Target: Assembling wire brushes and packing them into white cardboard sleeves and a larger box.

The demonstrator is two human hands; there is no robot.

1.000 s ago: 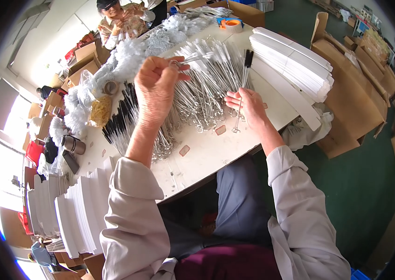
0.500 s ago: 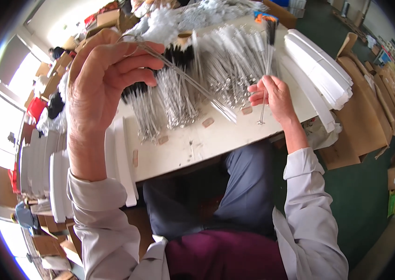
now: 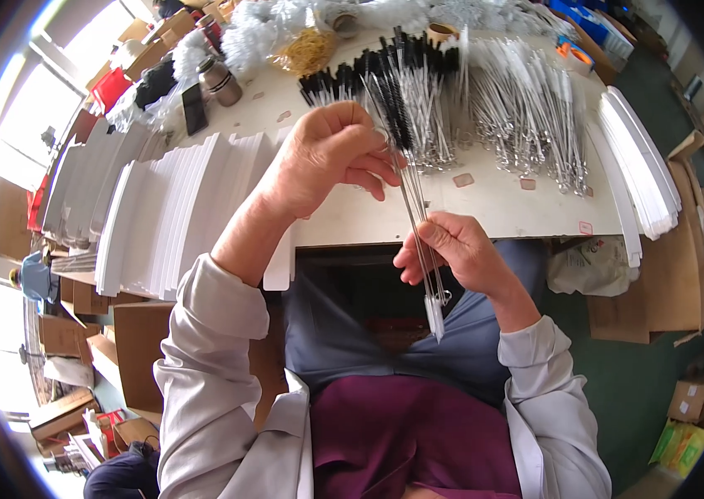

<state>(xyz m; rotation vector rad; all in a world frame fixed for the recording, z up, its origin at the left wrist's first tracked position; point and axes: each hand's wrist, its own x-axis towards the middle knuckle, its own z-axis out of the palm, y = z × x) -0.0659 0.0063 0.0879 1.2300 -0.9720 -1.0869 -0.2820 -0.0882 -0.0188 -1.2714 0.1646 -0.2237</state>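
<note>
Slim wire brushes [image 3: 401,126] (black bristles up) slant in the right hand [image 3: 462,252].

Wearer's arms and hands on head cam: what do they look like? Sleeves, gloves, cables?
Loose, creased pale grey sleeves, cuffs turned back. Forearms bare below them. Left hand and right hand ungloved. No cables visible.

No lettering or numbers can be read here.

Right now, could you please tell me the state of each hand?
Left hand: closed, pinching thin white-tipped brushes near their upper ends.
Right hand: closed, holding thin black-bristled brushes, bristles up.
</note>
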